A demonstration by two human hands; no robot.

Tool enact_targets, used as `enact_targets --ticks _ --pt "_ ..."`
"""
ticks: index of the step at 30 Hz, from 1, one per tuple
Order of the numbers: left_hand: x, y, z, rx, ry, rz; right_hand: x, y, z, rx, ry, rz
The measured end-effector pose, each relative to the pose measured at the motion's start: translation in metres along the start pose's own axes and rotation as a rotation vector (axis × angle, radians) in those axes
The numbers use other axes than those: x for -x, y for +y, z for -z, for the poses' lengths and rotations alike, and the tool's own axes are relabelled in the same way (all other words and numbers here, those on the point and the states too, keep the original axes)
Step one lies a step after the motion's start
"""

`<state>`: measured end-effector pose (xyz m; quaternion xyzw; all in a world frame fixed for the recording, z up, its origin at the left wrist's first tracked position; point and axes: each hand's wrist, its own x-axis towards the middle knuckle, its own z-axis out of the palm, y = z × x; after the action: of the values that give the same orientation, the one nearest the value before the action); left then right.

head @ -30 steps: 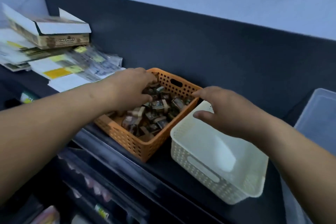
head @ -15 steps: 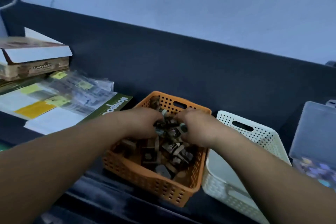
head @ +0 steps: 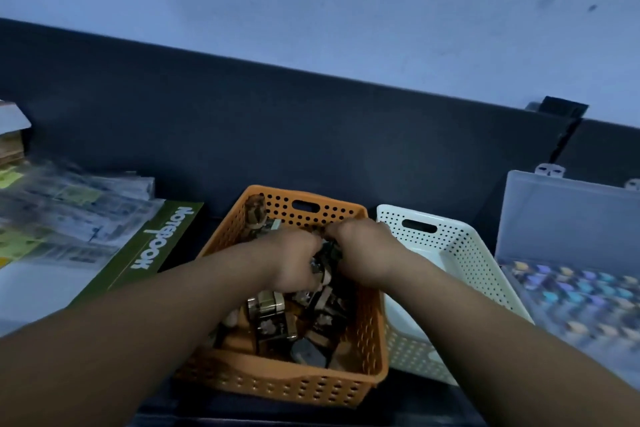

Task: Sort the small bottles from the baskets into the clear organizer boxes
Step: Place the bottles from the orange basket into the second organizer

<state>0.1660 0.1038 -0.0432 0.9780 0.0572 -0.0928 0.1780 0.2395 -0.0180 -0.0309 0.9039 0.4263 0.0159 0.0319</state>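
Both forearms reach into the orange basket (head: 360, 354) on the dark desk (head: 346, 156). The left hand (head: 294, 263) and right hand (head: 363, 253) curl close together over the heap of small bottles (head: 273, 315) — each grip seems closed around some, though exactly what it holds cannot be told. Just right sits the white basket (head: 460, 253); farther right, a clear organizer box (head: 568, 218). Left lies a green notebook (head: 152, 246).

Small bottles (head: 273, 315) heaped in orange basket (head: 294, 388)
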Motion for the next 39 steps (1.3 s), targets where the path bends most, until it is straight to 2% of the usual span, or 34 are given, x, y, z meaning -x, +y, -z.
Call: enact_targets --ticks 5,9,13,15,18,24,30,36,39 --pt "0.007 -0.007 0.011 0.176 0.084 0.006 0.007 0.000 -0.003 -0.155 0.072 -0.018" --pt "0.025 0.000 0.024 0.361 0.264 -0.028 0.030 0.006 0.010 -0.613 0.264 -0.067" --pt "0.045 0.040 0.035 0.541 0.396 -0.136 0.075 0.024 0.031 -1.046 0.381 -0.064" --pt "0.055 0.075 0.035 0.676 0.406 -0.186 0.108 0.039 0.038 -1.287 0.380 -0.080" --pt "0.065 0.132 0.023 0.833 0.305 -0.234 0.160 0.068 0.040 -1.522 0.398 -0.114" --pt "0.071 0.276 -0.035 0.872 0.115 -0.313 0.295 0.154 0.033 -1.574 0.504 -0.299" --pt "0.070 0.415 -0.107 0.880 -0.079 -0.469 0.424 0.234 0.005 -1.605 0.663 -0.469" --pt "0.055 0.507 -0.154 0.842 -0.124 -0.532 0.512 0.299 -0.014 -1.553 0.810 -0.660" --pt "0.041 0.534 -0.165 0.792 -0.060 -0.511 0.532 0.328 -0.026 -1.542 0.857 -0.717"
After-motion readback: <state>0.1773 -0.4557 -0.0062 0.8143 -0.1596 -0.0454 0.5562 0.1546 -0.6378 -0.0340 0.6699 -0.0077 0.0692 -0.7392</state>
